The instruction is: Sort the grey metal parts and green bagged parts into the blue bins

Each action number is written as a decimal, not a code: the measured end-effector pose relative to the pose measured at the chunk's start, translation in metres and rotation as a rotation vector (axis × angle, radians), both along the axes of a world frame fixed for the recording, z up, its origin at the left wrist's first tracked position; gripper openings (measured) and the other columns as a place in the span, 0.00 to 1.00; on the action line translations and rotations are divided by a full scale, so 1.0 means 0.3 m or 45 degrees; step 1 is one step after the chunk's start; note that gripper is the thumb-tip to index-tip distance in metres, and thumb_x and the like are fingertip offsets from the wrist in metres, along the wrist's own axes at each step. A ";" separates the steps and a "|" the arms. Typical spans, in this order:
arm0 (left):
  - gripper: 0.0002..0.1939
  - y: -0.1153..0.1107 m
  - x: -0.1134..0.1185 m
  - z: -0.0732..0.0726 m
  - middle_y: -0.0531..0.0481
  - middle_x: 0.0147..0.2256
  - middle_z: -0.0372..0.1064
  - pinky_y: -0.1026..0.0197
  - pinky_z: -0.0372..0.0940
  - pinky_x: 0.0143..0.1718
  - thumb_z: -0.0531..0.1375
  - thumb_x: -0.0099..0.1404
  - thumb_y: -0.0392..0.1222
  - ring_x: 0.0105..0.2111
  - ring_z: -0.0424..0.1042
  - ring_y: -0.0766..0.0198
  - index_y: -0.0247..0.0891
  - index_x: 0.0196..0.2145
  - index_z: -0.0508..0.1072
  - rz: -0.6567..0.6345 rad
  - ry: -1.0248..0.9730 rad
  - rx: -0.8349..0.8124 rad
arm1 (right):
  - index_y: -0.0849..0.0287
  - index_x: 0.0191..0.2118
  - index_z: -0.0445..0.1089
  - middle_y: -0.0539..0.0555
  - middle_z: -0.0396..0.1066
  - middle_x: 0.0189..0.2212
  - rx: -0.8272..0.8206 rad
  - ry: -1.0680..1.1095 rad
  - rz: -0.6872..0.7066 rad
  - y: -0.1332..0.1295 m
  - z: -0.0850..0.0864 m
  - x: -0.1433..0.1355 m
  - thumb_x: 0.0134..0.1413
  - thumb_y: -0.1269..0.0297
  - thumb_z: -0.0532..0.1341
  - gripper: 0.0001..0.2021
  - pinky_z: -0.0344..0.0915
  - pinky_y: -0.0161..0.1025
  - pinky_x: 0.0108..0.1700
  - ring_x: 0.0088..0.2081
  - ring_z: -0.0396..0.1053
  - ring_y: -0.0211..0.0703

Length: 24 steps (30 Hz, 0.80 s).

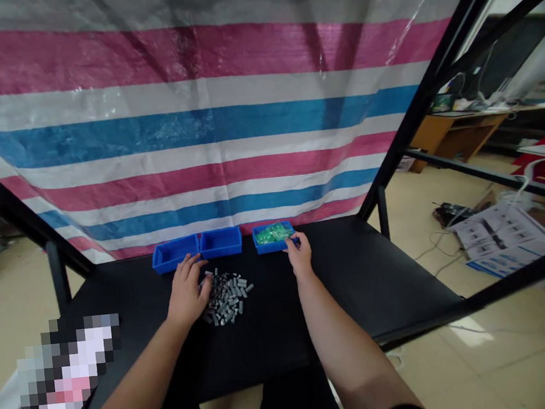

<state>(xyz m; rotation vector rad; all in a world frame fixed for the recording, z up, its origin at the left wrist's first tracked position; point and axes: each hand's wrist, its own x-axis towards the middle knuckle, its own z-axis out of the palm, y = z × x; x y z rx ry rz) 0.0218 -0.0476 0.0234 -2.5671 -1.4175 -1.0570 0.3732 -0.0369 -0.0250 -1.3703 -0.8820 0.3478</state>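
Note:
My left hand [188,292] is open, its fingers spread, at the left side of a loose pile of small grey metal cylinders [233,292]. Its fingertips are close in front of two blue plastic bins, the left bin [163,266] and the middle bin [222,254]; I cannot tell if they touch. My right hand [301,254] is closed at the right front corner of a third blue bin [263,249], gripping its edge between thumb and fingers. In that bin lie green items in clear plastic bags [274,232].
The bins and pile are on a black table [356,273] inside a dark metal frame [376,175]. A striped plastic sheet [207,127] hangs behind the bins. A blurred-out object [74,378] lies at the left front. Printed cardboard [506,233] and cables are on the floor at right.

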 end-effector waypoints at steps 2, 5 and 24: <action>0.16 -0.109 -0.010 -0.024 0.41 0.61 0.67 0.42 0.55 0.70 0.55 0.72 0.46 0.69 0.58 0.49 0.40 0.54 0.71 -0.033 -0.072 -0.014 | 0.55 0.36 0.60 0.50 0.65 0.35 0.029 0.228 0.006 -0.005 0.011 -0.010 0.48 0.48 0.61 0.17 0.76 0.41 0.31 0.34 0.68 0.42; 0.16 -0.264 -0.020 -0.058 0.40 0.59 0.67 0.40 0.59 0.68 0.58 0.70 0.44 0.67 0.60 0.48 0.41 0.54 0.69 -0.028 -0.208 -0.032 | 0.54 0.36 0.60 0.47 0.63 0.33 0.081 0.410 -0.018 -0.033 0.042 -0.038 0.46 0.50 0.63 0.17 0.76 0.40 0.31 0.33 0.67 0.39; 0.33 -0.496 0.171 -0.003 0.41 0.55 0.64 0.40 0.65 0.61 0.74 0.53 0.48 0.57 0.68 0.46 0.46 0.55 0.70 -0.389 -0.837 -0.608 | 0.39 0.53 0.67 0.49 0.71 0.51 0.210 0.672 0.265 -0.711 0.046 -0.404 0.52 0.53 0.72 0.23 0.77 0.48 0.45 0.46 0.74 0.46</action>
